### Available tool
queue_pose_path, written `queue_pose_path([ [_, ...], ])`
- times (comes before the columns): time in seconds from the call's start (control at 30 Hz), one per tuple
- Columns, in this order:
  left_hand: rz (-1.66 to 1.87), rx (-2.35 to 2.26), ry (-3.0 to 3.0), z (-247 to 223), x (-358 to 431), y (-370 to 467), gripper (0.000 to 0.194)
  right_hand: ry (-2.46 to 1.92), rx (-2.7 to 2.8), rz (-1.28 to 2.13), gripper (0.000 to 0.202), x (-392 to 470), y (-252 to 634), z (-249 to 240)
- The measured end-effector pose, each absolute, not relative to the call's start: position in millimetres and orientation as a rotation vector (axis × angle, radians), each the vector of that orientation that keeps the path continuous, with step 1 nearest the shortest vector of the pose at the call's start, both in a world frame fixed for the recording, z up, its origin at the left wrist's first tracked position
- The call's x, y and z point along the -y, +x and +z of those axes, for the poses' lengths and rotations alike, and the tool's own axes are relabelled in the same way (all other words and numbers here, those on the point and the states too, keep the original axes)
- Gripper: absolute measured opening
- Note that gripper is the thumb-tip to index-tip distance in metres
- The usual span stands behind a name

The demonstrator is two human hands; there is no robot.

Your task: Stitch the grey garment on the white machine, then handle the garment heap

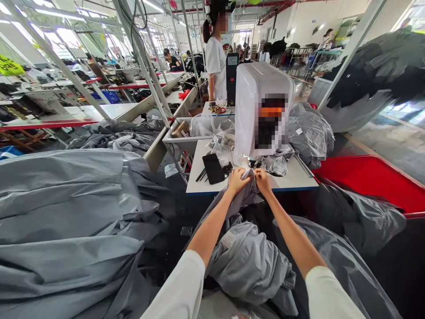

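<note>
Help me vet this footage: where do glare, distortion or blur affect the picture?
Head view: windows at upper left wash out; head view: the floor at right shines; head view: the left sleeve seems stretched toward the bottom edge; head view: the white machine is partly pixelated, while left hand and right hand show little blur.

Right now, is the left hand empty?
No, the left hand grips grey fabric in front of the white machine.

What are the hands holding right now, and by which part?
Grey cloth: the left hand grips its raised end by the machine. The right hand is beside that end; what it pinches cannot be told.
</note>
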State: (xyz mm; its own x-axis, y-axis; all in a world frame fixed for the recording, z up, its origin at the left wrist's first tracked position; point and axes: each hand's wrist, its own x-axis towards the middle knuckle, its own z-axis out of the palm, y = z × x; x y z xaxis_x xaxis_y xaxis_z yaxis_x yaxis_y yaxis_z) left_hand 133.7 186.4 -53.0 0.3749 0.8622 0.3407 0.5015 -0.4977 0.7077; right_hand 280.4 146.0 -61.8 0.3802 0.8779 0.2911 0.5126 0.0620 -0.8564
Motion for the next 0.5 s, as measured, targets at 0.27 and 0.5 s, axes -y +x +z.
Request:
queue_pose_path([
  [0.27, 1.0, -1.047, 2.067, -51.4, -186.4, 132.9, 0.033, -1.513, 1.229, 0.523, 0.042, -143.0, 277.7, -58.2],
  [0.5, 0.992, -0.93, 1.814, -44.1, -191.5, 125.5, 0.03, -1.435, 1.125, 0.652, 0.061, -141.4, 275.2, -47.8],
])
